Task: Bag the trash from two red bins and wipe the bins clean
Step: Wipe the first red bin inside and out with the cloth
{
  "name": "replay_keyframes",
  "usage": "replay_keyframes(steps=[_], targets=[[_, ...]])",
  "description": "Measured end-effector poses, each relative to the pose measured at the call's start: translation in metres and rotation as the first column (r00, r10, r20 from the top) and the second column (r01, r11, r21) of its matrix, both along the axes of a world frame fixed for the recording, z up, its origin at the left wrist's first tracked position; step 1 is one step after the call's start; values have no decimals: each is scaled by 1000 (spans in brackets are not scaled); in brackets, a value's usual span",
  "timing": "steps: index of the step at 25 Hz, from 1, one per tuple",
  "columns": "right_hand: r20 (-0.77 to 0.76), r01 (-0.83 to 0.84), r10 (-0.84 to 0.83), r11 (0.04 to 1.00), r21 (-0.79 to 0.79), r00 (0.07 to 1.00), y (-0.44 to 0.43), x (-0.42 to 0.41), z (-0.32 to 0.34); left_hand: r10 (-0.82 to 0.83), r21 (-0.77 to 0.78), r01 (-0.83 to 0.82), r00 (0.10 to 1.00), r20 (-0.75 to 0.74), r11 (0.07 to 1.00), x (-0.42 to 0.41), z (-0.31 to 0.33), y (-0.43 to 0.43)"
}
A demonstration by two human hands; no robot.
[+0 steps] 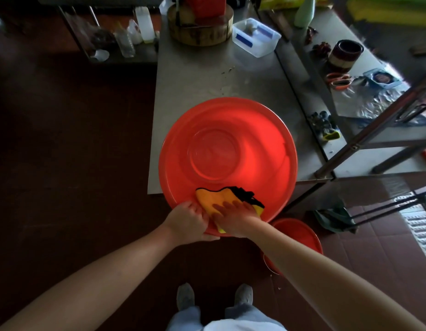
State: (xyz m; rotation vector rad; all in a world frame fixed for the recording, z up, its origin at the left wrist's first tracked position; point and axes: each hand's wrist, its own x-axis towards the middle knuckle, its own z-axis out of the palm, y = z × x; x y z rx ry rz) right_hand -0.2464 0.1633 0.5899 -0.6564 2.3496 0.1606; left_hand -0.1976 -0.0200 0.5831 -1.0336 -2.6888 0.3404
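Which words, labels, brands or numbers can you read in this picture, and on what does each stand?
No text can be read.
Blue flat packet: round label, too blurred.
Clear plastic box with blue strips: no legible letters.
Large round red plastic bin: no print shows.

The table bin [266, 130] is hidden at its near rim by the left hand [188, 220] and right hand [235, 217]; the cloth [219, 199] is partly covered by the latter. The floor bin [299, 229] is half hidden by the right forearm [302, 263]. A red box [204, 5] is cut off at the top edge.
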Motion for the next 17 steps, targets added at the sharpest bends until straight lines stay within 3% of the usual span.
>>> replay_keyframes(steps=[6, 12, 17], targets=[[-112, 91, -73, 982, 167, 991, 18, 14, 34, -12, 19, 12, 999, 29, 1000, -6, 4, -8], [-200, 74, -66, 997, 31, 977, -19, 18, 46, 10, 87, -14, 999, 50, 996, -14, 7, -31], [-57, 90, -83, 986, 140, 995, -29, -18, 18, -2, 109, -1, 999, 34, 994, -18, 8, -25]])
